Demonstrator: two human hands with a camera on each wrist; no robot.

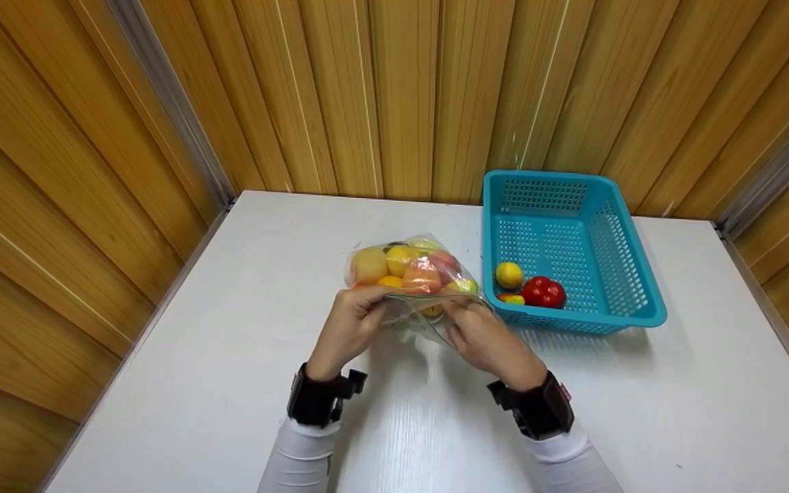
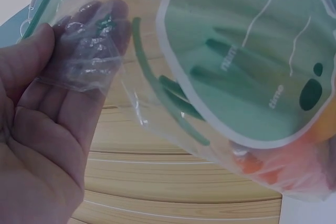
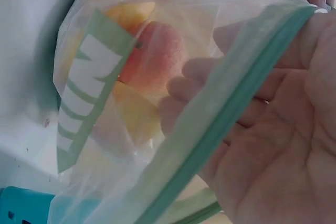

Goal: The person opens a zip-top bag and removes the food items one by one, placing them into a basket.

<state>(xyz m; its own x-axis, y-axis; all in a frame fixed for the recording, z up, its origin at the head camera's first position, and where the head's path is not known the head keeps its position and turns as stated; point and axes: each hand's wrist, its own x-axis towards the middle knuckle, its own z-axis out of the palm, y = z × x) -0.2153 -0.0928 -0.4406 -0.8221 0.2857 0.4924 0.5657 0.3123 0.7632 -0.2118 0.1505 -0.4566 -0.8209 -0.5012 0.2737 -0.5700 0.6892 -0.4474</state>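
Note:
A clear zip bag (image 1: 403, 311) with a green seal strip lies in the middle of the white table, filled with several yellow, orange and pinkish-red fruits (image 1: 422, 274). At the left side of its mouth, my left hand (image 1: 353, 318) pinches the plastic; in the left wrist view, its fingers (image 2: 113, 19) show through the film. My right hand (image 1: 483, 337) holds the right side of the mouth, its fingers seen through the bag wall in the right wrist view. A red fruit (image 3: 155, 53) shows inside there. The mouth gapes between the hands.
A turquoise perforated basket (image 1: 631, 274) stands right of the bag, near the table's back. In its front left corner sit a yellow fruit (image 1: 509, 275), a glossy red fruit (image 1: 544, 293) and a small yellow-orange piece (image 1: 512, 299). Wood-patterned walls (image 1: 401, 103) enclose the table.

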